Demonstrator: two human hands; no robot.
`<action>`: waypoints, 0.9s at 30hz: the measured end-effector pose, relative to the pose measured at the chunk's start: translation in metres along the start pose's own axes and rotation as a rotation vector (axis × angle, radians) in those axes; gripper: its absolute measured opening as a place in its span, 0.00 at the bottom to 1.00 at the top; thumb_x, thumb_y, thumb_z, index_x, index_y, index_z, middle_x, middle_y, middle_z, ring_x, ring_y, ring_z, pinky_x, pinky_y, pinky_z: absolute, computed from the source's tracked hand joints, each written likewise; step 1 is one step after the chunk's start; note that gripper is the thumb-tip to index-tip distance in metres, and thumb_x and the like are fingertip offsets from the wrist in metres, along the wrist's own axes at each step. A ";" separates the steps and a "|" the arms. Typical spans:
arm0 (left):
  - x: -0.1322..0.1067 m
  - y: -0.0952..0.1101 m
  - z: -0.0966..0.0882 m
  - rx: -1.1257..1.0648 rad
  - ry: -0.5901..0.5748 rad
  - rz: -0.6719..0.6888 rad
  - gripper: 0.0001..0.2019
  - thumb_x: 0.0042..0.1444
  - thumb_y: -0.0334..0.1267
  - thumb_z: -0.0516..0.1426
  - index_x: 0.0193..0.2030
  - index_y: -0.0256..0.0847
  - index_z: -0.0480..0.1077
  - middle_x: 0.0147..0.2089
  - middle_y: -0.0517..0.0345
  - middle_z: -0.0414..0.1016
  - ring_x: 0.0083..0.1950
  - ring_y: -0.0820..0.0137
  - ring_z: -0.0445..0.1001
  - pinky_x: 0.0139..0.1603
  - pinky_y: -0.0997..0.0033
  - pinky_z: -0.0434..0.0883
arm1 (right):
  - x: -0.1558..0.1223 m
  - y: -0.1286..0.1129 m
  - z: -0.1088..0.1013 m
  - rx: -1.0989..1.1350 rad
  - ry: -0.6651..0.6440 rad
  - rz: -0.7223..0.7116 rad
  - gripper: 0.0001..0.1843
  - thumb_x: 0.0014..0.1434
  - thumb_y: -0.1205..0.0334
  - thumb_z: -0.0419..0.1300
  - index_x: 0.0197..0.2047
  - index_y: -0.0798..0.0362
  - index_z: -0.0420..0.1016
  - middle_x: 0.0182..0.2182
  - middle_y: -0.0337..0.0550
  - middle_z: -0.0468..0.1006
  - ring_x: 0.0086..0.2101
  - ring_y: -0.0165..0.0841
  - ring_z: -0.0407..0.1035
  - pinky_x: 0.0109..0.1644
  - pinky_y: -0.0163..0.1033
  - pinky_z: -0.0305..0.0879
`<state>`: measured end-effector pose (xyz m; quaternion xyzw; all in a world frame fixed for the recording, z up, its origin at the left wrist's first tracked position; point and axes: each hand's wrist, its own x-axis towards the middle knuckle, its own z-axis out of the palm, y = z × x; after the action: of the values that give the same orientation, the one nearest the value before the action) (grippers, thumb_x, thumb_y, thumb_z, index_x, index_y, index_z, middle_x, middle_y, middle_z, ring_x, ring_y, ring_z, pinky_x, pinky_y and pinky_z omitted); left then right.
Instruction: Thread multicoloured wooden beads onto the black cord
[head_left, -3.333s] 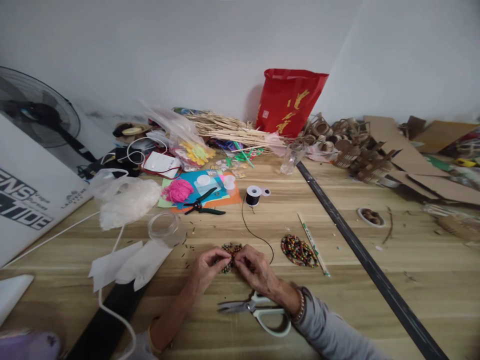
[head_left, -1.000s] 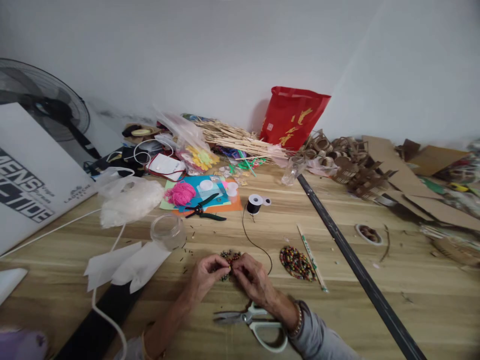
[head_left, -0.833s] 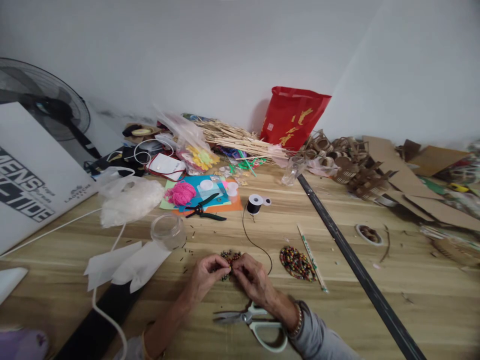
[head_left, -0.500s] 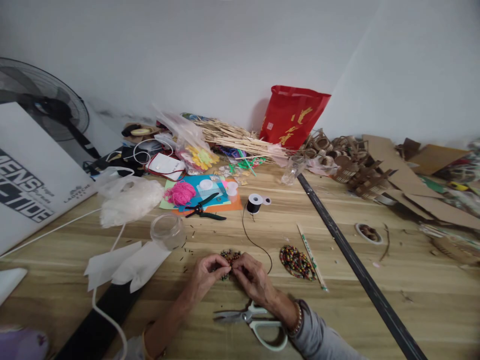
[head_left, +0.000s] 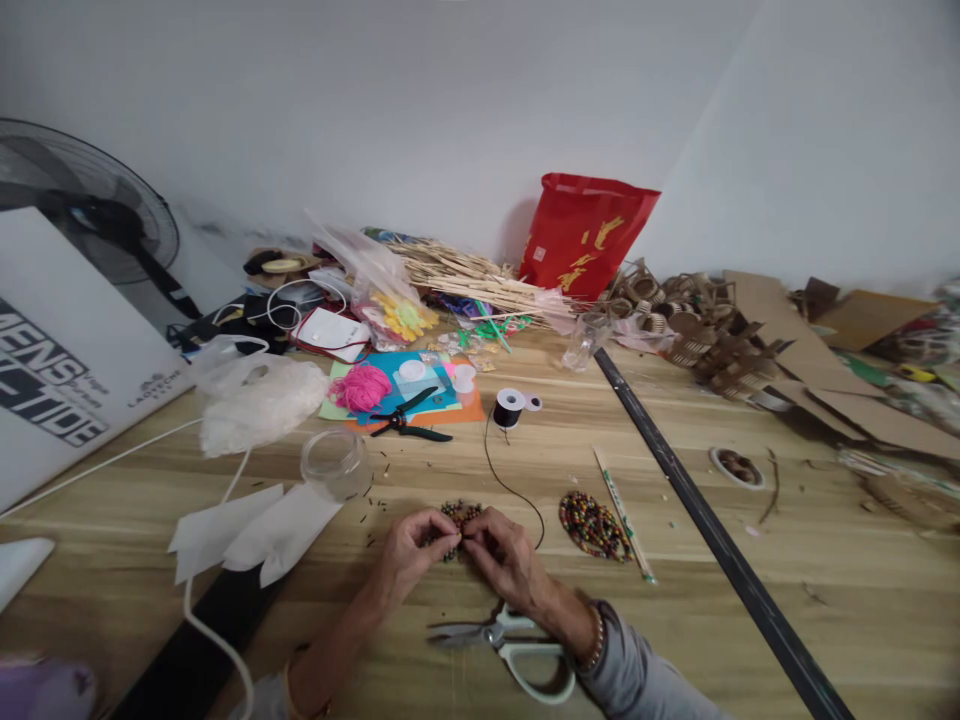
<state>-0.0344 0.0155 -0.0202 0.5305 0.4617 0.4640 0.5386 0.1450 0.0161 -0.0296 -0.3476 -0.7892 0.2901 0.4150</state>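
My left hand (head_left: 416, 548) and my right hand (head_left: 504, 555) meet fingertip to fingertip, each in a pinch. What lies between the fingers is too small to make out. Just behind the fingertips is a small heap of multicoloured beads (head_left: 452, 510), partly covered by my hands. A thin black cord (head_left: 517, 483) runs from a white-ended spool of black cord (head_left: 509, 410) and passes out of sight at my right hand. Scissors (head_left: 536, 655) with pale handles lie below my right wrist. To the right is a coiled strand of coloured beads (head_left: 596, 525).
Black-handled pliers (head_left: 411, 415) and pink yarn (head_left: 361, 386) rest on coloured paper. A clear jar (head_left: 335, 463) stands left of my hands, near small dark bits. A green-patterned stick (head_left: 624, 515) and a long black strip (head_left: 697, 500) lie to the right. A red bag (head_left: 589, 235) leans on the wall.
My hands stay almost in the same place, with only a very slight shift of the pinched fingers. Everything else on the table looks unchanged.
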 end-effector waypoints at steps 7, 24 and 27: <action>0.000 -0.002 0.001 0.001 0.023 0.011 0.06 0.41 0.36 0.64 0.21 0.37 0.72 0.25 0.57 0.76 0.29 0.69 0.73 0.33 0.72 0.69 | 0.000 -0.001 0.000 -0.007 -0.009 0.032 0.04 0.61 0.68 0.55 0.33 0.53 0.68 0.26 0.39 0.69 0.25 0.29 0.63 0.28 0.32 0.59; -0.001 0.003 0.001 0.004 0.013 -0.059 0.06 0.40 0.36 0.66 0.24 0.36 0.75 0.26 0.56 0.79 0.31 0.68 0.75 0.35 0.71 0.71 | 0.001 -0.003 -0.001 0.003 -0.013 0.007 0.07 0.63 0.64 0.53 0.33 0.53 0.68 0.26 0.40 0.69 0.25 0.29 0.64 0.28 0.32 0.60; -0.001 0.003 0.001 0.003 0.021 -0.060 0.06 0.40 0.36 0.65 0.24 0.36 0.75 0.26 0.56 0.78 0.30 0.68 0.74 0.34 0.72 0.71 | 0.002 -0.004 -0.001 0.004 -0.012 0.012 0.07 0.63 0.64 0.53 0.33 0.54 0.68 0.25 0.39 0.69 0.25 0.29 0.64 0.28 0.32 0.60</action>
<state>-0.0341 0.0141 -0.0176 0.5124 0.4840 0.4525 0.5463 0.1439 0.0153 -0.0252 -0.3497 -0.7891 0.2961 0.4090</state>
